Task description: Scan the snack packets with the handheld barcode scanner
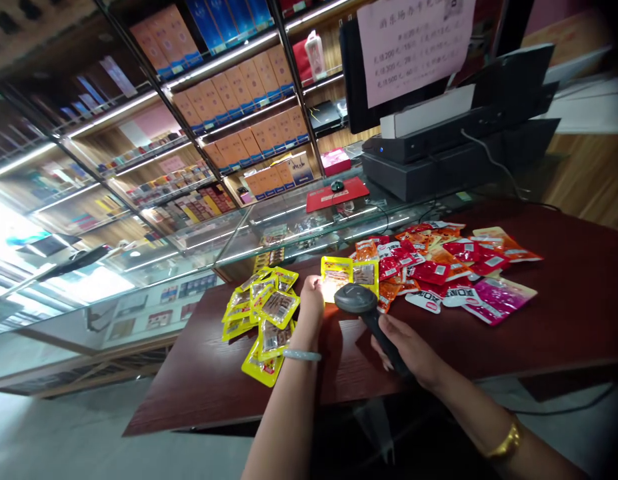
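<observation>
The left hand (313,299) pinches a flat yellow plastic packet (337,271) by its edge, apparently baring its face to the black handheld scanner (359,301) gripped in the right hand (407,345). On the dark-red wooden tabletop (203,367), yellow packets (277,308) lie left, red-orange packets (433,272) right, seemingly separated by kind.

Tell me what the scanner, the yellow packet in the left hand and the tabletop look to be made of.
Scanner: probably hard plastic, dark and low-sheen, with smooth moulded curves.
Yellow packet: likely glossy plastic film, judging by its thin, shiny look.
Tabletop: reddish-brown with fine streaks and soft reflections; wood or laminate, unclear which.
</observation>
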`<control>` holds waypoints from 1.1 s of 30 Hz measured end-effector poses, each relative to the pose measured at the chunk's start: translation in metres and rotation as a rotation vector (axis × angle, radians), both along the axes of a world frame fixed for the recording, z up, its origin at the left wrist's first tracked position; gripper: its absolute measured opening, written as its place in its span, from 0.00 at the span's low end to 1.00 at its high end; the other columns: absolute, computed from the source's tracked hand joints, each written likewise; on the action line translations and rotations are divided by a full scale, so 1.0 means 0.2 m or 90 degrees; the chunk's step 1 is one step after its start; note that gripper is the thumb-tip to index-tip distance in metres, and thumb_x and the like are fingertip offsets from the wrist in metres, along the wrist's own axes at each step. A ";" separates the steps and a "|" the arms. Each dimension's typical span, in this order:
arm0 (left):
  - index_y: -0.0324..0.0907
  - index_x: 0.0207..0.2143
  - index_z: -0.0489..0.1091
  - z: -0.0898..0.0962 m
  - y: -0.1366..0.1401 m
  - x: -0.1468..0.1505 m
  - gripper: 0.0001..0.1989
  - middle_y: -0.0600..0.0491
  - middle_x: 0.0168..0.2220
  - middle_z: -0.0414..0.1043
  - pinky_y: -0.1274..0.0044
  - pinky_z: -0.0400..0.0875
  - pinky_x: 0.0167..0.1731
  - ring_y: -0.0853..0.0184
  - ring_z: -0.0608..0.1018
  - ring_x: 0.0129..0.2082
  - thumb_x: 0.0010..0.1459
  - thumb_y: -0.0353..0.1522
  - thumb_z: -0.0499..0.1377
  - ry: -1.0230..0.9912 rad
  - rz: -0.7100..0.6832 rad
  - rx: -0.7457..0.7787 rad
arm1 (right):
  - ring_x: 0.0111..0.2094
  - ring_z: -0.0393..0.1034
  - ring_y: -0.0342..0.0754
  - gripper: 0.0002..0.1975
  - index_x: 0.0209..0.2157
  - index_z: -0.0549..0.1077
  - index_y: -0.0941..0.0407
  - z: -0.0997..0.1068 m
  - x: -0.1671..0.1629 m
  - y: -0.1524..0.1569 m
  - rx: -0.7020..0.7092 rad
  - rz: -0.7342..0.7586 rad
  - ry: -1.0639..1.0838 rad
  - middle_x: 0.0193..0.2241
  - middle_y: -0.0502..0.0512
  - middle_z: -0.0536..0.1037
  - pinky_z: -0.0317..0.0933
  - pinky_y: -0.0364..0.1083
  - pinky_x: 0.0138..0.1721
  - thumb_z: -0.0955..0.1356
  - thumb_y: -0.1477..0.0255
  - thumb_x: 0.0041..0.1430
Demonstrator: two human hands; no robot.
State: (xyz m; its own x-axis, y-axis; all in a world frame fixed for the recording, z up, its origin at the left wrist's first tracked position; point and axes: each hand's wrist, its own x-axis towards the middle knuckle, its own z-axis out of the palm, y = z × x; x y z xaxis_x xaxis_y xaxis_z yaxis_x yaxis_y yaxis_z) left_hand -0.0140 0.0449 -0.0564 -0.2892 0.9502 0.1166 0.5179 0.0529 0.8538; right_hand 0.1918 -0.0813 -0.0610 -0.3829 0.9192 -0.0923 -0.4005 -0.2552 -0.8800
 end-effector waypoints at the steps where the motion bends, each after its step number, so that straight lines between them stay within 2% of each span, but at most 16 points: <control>1: 0.41 0.40 0.72 0.00 -0.01 0.00 0.08 0.48 0.36 0.77 0.73 0.72 0.38 0.63 0.78 0.37 0.59 0.32 0.57 -0.001 0.002 0.007 | 0.15 0.56 0.37 0.26 0.32 0.63 0.54 0.00 0.00 0.00 0.003 0.003 -0.005 0.18 0.42 0.65 0.56 0.40 0.18 0.65 0.44 0.60; 4: 0.41 0.39 0.71 0.02 -0.04 -0.02 0.08 0.50 0.35 0.76 0.74 0.71 0.38 0.64 0.77 0.36 0.59 0.31 0.55 -0.023 0.007 0.015 | 0.15 0.56 0.37 0.25 0.33 0.63 0.54 -0.02 0.00 -0.01 0.014 0.008 -0.018 0.19 0.42 0.66 0.56 0.40 0.19 0.64 0.45 0.62; 7: 0.41 0.39 0.71 0.10 -0.09 -0.13 0.08 0.51 0.33 0.75 0.74 0.71 0.37 0.64 0.77 0.34 0.60 0.31 0.52 -0.006 0.056 0.010 | 0.16 0.57 0.38 0.24 0.34 0.64 0.54 -0.03 0.01 -0.02 0.027 0.015 -0.021 0.19 0.43 0.66 0.57 0.40 0.19 0.63 0.46 0.63; 10: 0.42 0.43 0.71 0.22 -0.15 -0.27 0.11 0.49 0.37 0.76 0.70 0.71 0.41 0.61 0.77 0.38 0.60 0.31 0.52 0.094 0.203 0.044 | 0.16 0.56 0.38 0.24 0.36 0.65 0.54 -0.02 0.02 -0.03 0.037 0.026 -0.031 0.19 0.42 0.65 0.56 0.40 0.19 0.64 0.45 0.62; 12: 0.42 0.51 0.68 0.28 -0.18 -0.31 0.17 0.45 0.47 0.75 0.65 0.69 0.50 0.56 0.75 0.48 0.60 0.32 0.54 0.220 0.324 0.115 | 0.16 0.56 0.37 0.25 0.38 0.66 0.55 0.00 0.03 -0.04 0.043 0.024 -0.048 0.20 0.42 0.65 0.55 0.39 0.19 0.65 0.45 0.61; 13: 0.41 0.54 0.67 0.30 -0.19 -0.30 0.20 0.43 0.52 0.73 0.63 0.66 0.53 0.54 0.73 0.53 0.60 0.33 0.55 0.277 0.349 0.138 | 0.17 0.56 0.38 0.26 0.39 0.67 0.55 0.01 0.04 -0.04 0.045 0.017 -0.060 0.20 0.42 0.65 0.55 0.39 0.19 0.65 0.45 0.60; 14: 0.41 0.55 0.67 0.30 -0.19 -0.27 0.21 0.42 0.54 0.72 0.62 0.63 0.56 0.53 0.71 0.56 0.60 0.34 0.56 0.324 0.339 0.143 | 0.17 0.56 0.38 0.27 0.40 0.67 0.55 0.02 0.06 -0.04 0.044 0.003 -0.072 0.20 0.42 0.65 0.55 0.39 0.19 0.66 0.44 0.59; 15: 0.41 0.56 0.67 0.30 -0.17 -0.21 0.21 0.42 0.55 0.72 0.62 0.62 0.57 0.53 0.70 0.57 0.60 0.35 0.56 0.356 0.294 0.131 | 0.17 0.57 0.38 0.27 0.40 0.67 0.55 0.03 0.07 -0.04 0.041 -0.015 -0.083 0.20 0.42 0.65 0.55 0.39 0.19 0.66 0.44 0.59; 18: 0.42 0.52 0.71 0.23 -0.10 0.04 0.19 0.44 0.51 0.75 0.67 0.63 0.57 0.56 0.73 0.54 0.62 0.41 0.57 0.385 0.049 0.024 | 0.17 0.58 0.39 0.26 0.38 0.67 0.55 0.02 0.14 -0.03 0.014 -0.090 -0.093 0.20 0.43 0.66 0.56 0.40 0.20 0.67 0.44 0.58; 21: 0.40 0.48 0.74 0.15 0.00 0.27 0.27 0.40 0.51 0.75 0.66 0.63 0.56 0.52 0.73 0.55 0.59 0.51 0.56 0.426 -0.061 -0.085 | 0.17 0.59 0.39 0.25 0.33 0.66 0.55 -0.01 0.20 -0.03 -0.014 -0.171 -0.067 0.20 0.44 0.66 0.55 0.40 0.20 0.66 0.45 0.60; 24: 0.38 0.43 0.74 0.11 0.08 0.38 0.34 0.33 0.52 0.73 0.63 0.64 0.53 0.44 0.72 0.56 0.52 0.58 0.58 0.460 -0.091 -0.157 | 0.16 0.56 0.39 0.25 0.31 0.65 0.54 -0.01 0.25 -0.03 -0.026 -0.201 -0.018 0.18 0.43 0.64 0.55 0.41 0.19 0.65 0.45 0.61; 26: 0.37 0.42 0.73 0.10 0.10 0.39 0.33 0.32 0.51 0.73 0.64 0.65 0.51 0.42 0.72 0.55 0.48 0.57 0.62 0.445 -0.102 -0.172 | 0.16 0.55 0.39 0.25 0.31 0.65 0.54 0.00 0.26 -0.03 -0.030 -0.207 0.001 0.18 0.43 0.62 0.55 0.41 0.19 0.65 0.44 0.60; 29: 0.40 0.43 0.69 0.09 0.09 0.35 0.27 0.37 0.46 0.76 0.67 0.66 0.45 0.47 0.77 0.50 0.49 0.51 0.66 0.352 -0.103 -0.177 | 0.16 0.56 0.39 0.27 0.29 0.64 0.54 0.01 0.25 -0.03 -0.032 -0.210 -0.013 0.18 0.43 0.63 0.55 0.42 0.19 0.66 0.43 0.58; 33: 0.43 0.42 0.64 0.08 0.01 0.28 0.22 0.45 0.40 0.77 0.71 0.66 0.39 0.53 0.79 0.42 0.53 0.46 0.66 0.252 -0.081 -0.150 | 0.16 0.58 0.40 0.27 0.29 0.65 0.54 0.00 0.24 0.00 -0.020 -0.206 -0.046 0.19 0.44 0.66 0.57 0.42 0.19 0.66 0.43 0.57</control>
